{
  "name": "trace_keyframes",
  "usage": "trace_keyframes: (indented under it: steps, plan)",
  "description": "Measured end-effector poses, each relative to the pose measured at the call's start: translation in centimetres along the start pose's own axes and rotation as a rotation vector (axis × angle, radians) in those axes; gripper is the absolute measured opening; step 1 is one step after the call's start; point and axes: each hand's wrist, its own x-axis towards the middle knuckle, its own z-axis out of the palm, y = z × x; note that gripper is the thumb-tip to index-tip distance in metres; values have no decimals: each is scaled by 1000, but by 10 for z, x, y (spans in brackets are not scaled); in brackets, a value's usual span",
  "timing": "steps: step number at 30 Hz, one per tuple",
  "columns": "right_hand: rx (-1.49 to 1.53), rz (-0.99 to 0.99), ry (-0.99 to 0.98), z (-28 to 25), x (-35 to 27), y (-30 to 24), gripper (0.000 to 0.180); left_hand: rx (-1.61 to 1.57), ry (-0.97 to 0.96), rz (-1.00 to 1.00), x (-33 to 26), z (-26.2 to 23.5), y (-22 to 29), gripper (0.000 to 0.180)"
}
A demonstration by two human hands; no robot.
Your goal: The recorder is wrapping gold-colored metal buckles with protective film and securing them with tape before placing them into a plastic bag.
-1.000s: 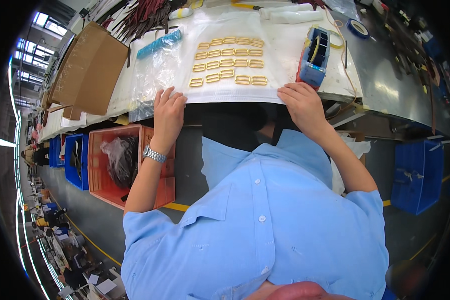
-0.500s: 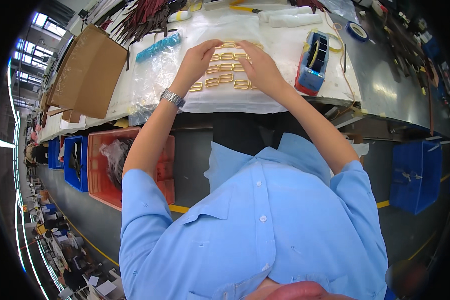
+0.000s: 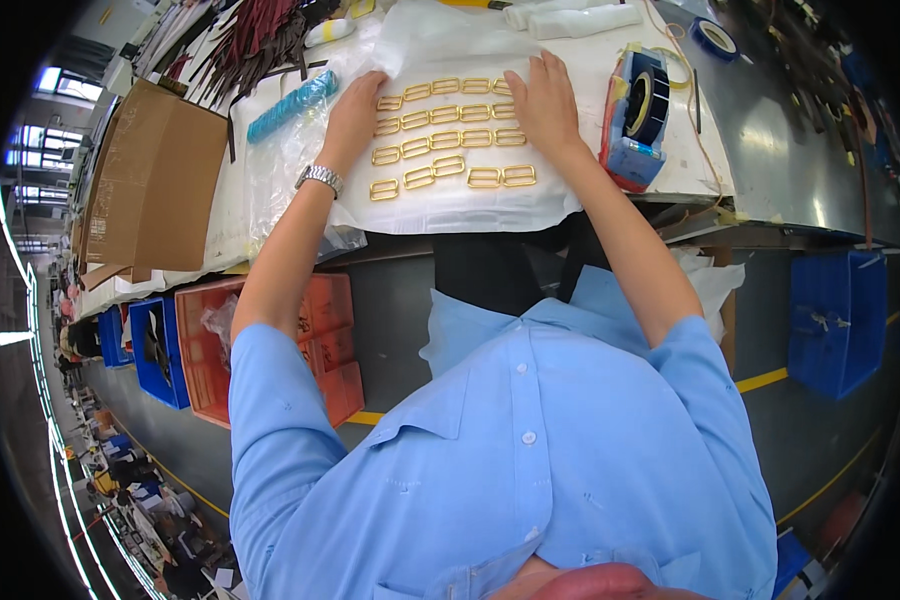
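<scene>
Several gold slider buckles (image 3: pixel 445 139) lie in four rows on a white plastic sheet (image 3: pixel 450 212) spread over the table. The front row is uneven, with a gap toward its right part. My left hand (image 3: pixel 354 118) rests at the left ends of the upper rows, fingers stretched forward and fingertips beside the end buckle of the far row. At the right ends lies my right hand (image 3: pixel 547 108), palm down with its fingers extended. Its thumb side is at the far row's last buckle, partly covering it. Neither hand grips anything that shows.
A tape dispenser (image 3: pixel 637 120) with a dark blue roll stands right of the sheet. Left lie a teal wrapped roll (image 3: pixel 292 106) and an open cardboard box (image 3: pixel 155 175). Dark red strips (image 3: pixel 255 50) pile up behind. An orange crate (image 3: pixel 205 350) and blue crate (image 3: pixel 838 325) stand below.
My hands have moved apart from over the far row to the two sides, uncovering more of the buckles. My right hand's fingers have straightened. The view has shifted slightly.
</scene>
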Motion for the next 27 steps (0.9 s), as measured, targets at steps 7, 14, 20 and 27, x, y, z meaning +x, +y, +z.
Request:
trace_keyframes:
  steps: [7, 14, 20, 27]
  plan:
    - [-100, -7, -44, 2, 5, -2, 62, 127, -69, -46, 19, -4, -16, 36]
    - [-12, 69, 45, -2, 6, 7, 58, 56, -427, -256, 127, -14, 10, 43]
    - [98, 52, 141, 10, 6, -11, 55, -529, -192, -928, 139, -11, -70, 49]
    - [220, 24, 191, -15, 1, -7, 42, -107, -15, -358, 103, -25, 25, 22]
